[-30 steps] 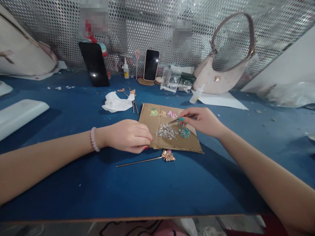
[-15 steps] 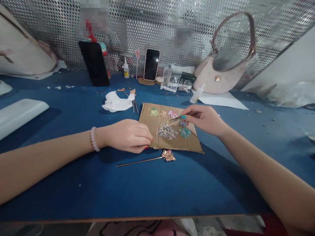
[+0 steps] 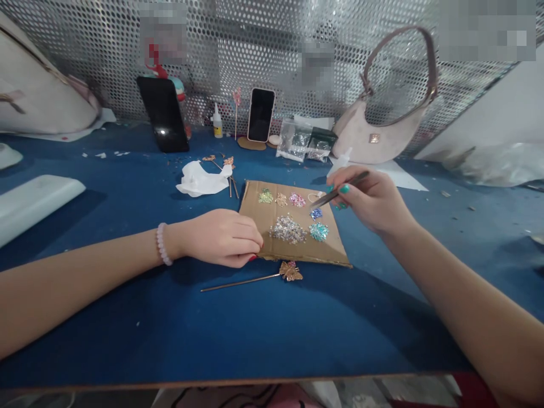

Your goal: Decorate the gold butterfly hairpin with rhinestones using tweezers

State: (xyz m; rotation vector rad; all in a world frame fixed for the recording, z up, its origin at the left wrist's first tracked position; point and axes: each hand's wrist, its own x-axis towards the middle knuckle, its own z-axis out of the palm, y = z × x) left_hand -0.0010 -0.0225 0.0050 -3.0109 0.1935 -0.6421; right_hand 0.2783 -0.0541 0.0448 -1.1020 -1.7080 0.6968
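A pair of tweezers (image 3: 340,191) is pinched in my right hand (image 3: 372,198), their tips above the cardboard's right half; whether they hold a stone is too small to tell. My left hand (image 3: 223,238) lies curled at the near left corner of the cardboard sheet (image 3: 263,212), fingers closed on its edge. On the sheet are small piles of rhinestones: green (image 3: 266,195), champagne (image 3: 281,199), pink (image 3: 297,199), blue (image 3: 315,214), turquoise (image 3: 318,231) and a larger silvery pile (image 3: 289,229). A gold hairpin with a butterfly head (image 3: 290,271) lies in front of the sheet.
Behind my left hand lie crumpled white paper (image 3: 203,178) and more gold hairpins (image 3: 229,163). Along the back stand a black tablet (image 3: 164,113), a glue bottle (image 3: 217,123), a phone (image 3: 260,115), plastic bags (image 3: 293,139) and a handbag (image 3: 382,133).
My right hand has lifted the tweezers from the silvery pile up and to the right, turning so the tweezers slant down leftward. The blue pile is uncovered. My left hand stays put.
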